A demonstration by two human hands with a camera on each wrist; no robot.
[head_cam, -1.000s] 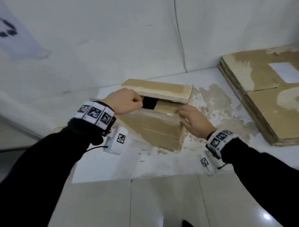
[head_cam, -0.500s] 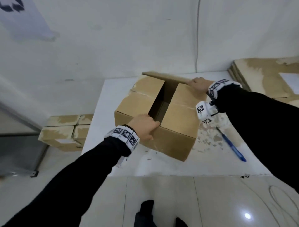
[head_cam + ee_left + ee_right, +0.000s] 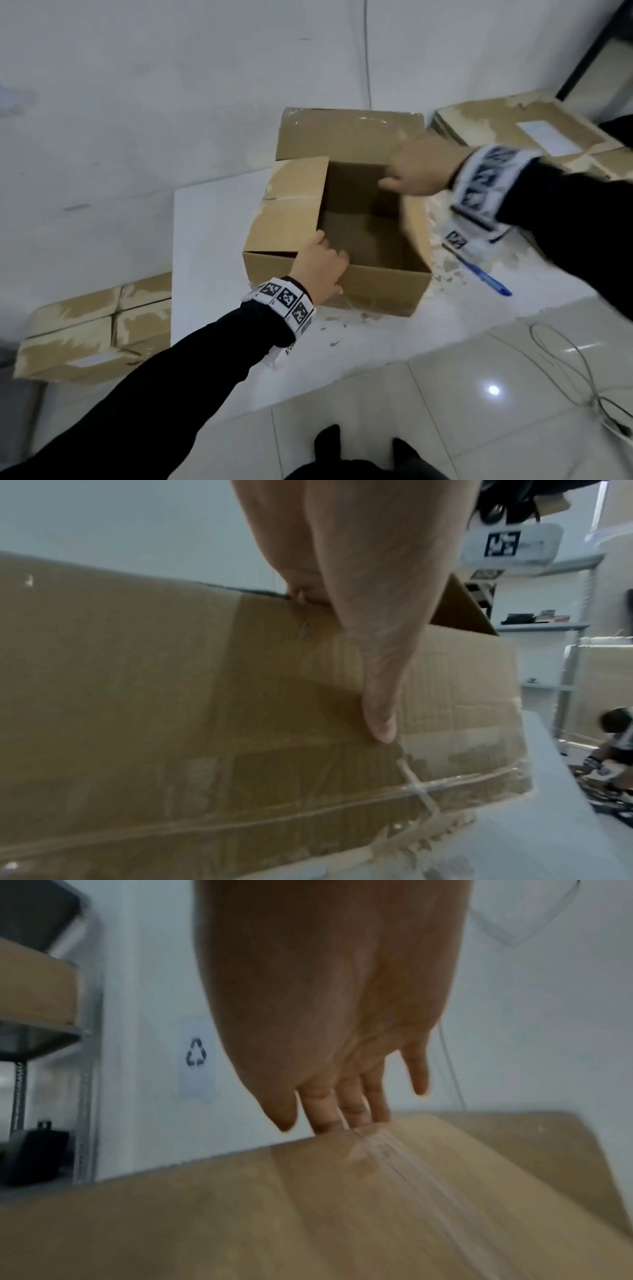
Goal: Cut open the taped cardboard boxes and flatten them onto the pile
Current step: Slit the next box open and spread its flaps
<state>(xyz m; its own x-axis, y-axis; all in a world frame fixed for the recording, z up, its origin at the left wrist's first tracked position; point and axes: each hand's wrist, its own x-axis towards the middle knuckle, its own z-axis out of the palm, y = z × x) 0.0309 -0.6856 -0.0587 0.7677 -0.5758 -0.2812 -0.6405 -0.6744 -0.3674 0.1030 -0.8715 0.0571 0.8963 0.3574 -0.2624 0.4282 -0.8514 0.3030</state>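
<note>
An open cardboard box [image 3: 387, 284] stands on the white table [image 3: 212, 246]. Its far flap [image 3: 349, 133] stands upright and its left flap [image 3: 294, 202] lies about level. My left hand [image 3: 322, 267] grips the box's near wall, fingers curled over the rim. In the left wrist view the thumb [image 3: 377, 696] presses on the wall's outer face [image 3: 171, 696]. My right hand [image 3: 414, 168] reaches over the far right corner. In the right wrist view its straight fingers [image 3: 342, 1104] touch a cardboard edge [image 3: 308, 1218] with a tape strip; this view is blurred.
A blue pen [image 3: 479, 270] lies on the table right of the box. A pile of flattened cardboard [image 3: 534, 137] sits at the back right. Taped boxes [image 3: 92, 332] stand low at the left of the table. A thin cable [image 3: 565, 370] loops on the tiled floor.
The top flaps have been spread apart, so the box's inside now shows. My right hand moved from the far flap to the far right corner. My left hand stayed at the near wall.
</note>
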